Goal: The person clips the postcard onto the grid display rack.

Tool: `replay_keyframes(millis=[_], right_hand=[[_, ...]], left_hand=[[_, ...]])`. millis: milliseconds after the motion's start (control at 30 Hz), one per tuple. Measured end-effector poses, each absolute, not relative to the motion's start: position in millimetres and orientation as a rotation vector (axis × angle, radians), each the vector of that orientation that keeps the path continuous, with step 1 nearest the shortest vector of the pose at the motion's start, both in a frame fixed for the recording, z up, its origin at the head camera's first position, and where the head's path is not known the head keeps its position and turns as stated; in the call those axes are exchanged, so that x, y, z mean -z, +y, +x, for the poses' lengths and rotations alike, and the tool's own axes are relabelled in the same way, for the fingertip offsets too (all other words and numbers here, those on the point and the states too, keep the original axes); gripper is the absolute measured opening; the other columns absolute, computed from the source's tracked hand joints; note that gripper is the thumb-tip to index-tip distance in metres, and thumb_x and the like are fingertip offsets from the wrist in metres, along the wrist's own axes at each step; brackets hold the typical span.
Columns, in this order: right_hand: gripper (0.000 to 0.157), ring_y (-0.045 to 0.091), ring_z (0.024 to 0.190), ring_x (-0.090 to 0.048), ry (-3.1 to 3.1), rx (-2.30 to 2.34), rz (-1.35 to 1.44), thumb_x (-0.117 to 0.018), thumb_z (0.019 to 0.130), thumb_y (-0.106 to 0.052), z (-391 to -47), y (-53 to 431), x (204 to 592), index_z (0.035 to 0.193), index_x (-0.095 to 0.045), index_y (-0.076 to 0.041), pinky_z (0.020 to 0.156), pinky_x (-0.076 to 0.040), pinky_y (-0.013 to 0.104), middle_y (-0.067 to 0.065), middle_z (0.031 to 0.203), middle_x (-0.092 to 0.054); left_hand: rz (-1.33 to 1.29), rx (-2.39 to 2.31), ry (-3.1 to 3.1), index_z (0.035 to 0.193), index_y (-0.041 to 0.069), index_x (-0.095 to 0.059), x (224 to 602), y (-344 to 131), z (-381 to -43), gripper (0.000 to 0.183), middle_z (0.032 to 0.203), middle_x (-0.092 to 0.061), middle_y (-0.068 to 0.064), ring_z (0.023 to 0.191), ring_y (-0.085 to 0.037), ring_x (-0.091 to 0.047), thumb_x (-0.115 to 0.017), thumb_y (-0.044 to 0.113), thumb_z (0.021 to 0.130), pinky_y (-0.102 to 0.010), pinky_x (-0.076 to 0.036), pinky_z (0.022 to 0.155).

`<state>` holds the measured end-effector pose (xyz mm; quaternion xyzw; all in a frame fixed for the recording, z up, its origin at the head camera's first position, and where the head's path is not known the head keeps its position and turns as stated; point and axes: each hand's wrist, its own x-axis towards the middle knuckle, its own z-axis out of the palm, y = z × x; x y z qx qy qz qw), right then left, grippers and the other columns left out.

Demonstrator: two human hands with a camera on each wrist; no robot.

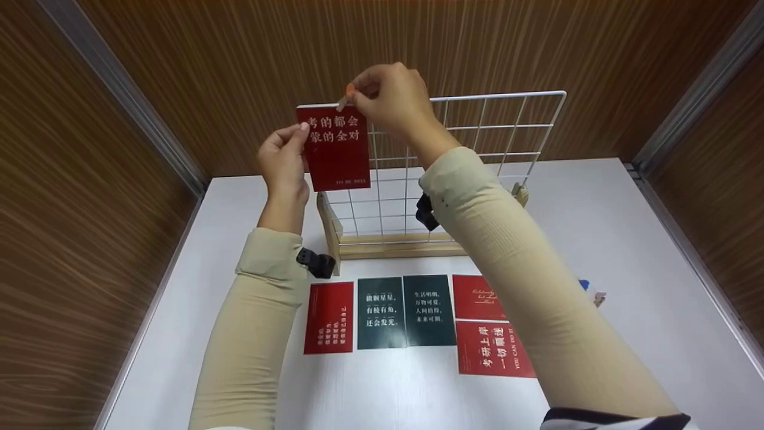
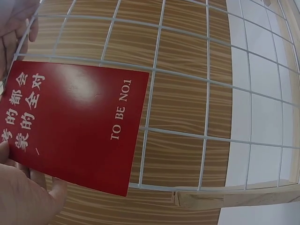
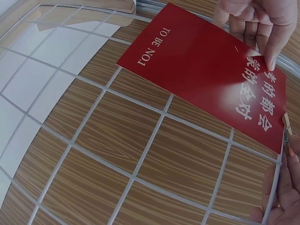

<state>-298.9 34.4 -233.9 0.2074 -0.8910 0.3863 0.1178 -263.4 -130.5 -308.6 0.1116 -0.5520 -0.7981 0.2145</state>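
The left hand [image 1: 283, 155] pinches the left edge of a red card [image 1: 340, 158], thumb on the printed face; the right hand [image 1: 394, 95] grips a small clip [image 1: 345, 100] by its orange end, at the card's top edge. The card stands roughly upright at the left end of a wire grid [image 1: 510, 126], in front of its wires; whether the clip's mouth encloses the top wire [image 1: 498, 95] as well as the card cannot be told. For a secure hold, the card's top edge should lie level along that wire, and the clip should be squeezed wide enough to take both together. The left pinch is best kept light and steady until the clip bites, since an early release could let the card swing askew. The grid rises from a wooden base [image 1: 400, 246]; nearer, on the white table [image 1: 388, 388], lie a left red card [image 1: 329, 319], two dark green cards [image 1: 381, 331] and, to the right, two further red cards [image 1: 495, 352].
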Motion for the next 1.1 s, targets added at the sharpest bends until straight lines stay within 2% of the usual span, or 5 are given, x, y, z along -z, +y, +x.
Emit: replay_keyframes(millis=[233,400,633,933,1100], right_hand=[[0.020,0.003,0.081,-0.062,-2.601,-1.082,0.601,-0.062,0.093,-0.024,-298.9,33.1,235.7,0.103,-0.071,-0.010,0.073,-0.046,0.017,-0.004,0.094,-0.071],[0.019,0.003,0.080,-0.062,-2.593,-1.082,0.593,-0.062,0.093,-0.025,-299.8,33.8,236.8,0.102,-0.071,-0.011,0.073,-0.046,0.016,-0.004,0.093,-0.071],[0.018,0.002,0.081,-0.063,-2.576,-1.138,0.608,-0.063,0.093,-0.023,-299.5,35.8,237.9,0.102,-0.071,-0.010,0.074,-0.046,0.016,-0.004,0.093,-0.071],[0.021,0.003,0.085,-0.063,-2.566,-1.166,0.625,-0.063,0.093,-0.021,-300.0,38.0,237.8,0.109,-0.069,-0.008,0.076,-0.047,0.016,-0.002,0.098,-0.071],[0.024,0.003,0.086,-0.062,-2.559,-1.175,0.628,-0.063,0.093,-0.024,-299.2,39.9,238.7,0.111,-0.067,-0.008,0.077,-0.047,0.015,-0.002,0.100,-0.070]], left_hand=[[0.304,2.185,-1.564,0.099,-0.001,-0.064,307.8,-131.4,-261.6,0.018,0.094,-0.061,-0.009,0.086,-0.019,-0.058,-0.066,0.014,0.091,-0.032,-0.049,0.073],[0.322,2.189,-1.526,0.096,0.001,-0.065,309.1,-129.9,-263.0,0.014,0.095,-0.062,-0.010,0.089,-0.020,-0.059,-0.069,0.013,0.088,-0.035,-0.051,0.079],[0.275,2.165,-1.478,0.094,0.002,-0.063,312.5,-127.3,-266.5,0.011,0.093,-0.063,-0.011,0.087,-0.020,-0.059,-0.068,0.008,0.088,-0.033,-0.051,0.078],[0.233,2.160,-1.494,0.114,0.000,-0.053,314.4,-125.6,-267.3,0.028,0.103,-0.062,-0.013,0.096,-0.022,-0.060,-0.065,0.008,0.090,-0.033,-0.050,0.084],[0.215,2.175,-1.501,0.115,-0.001,-0.055,314.3,-125.1,-266.6,0.028,0.104,-0.061,-0.013,0.096,-0.021,-0.059,-0.065,0.008,0.090,-0.032,-0.050,0.086]])
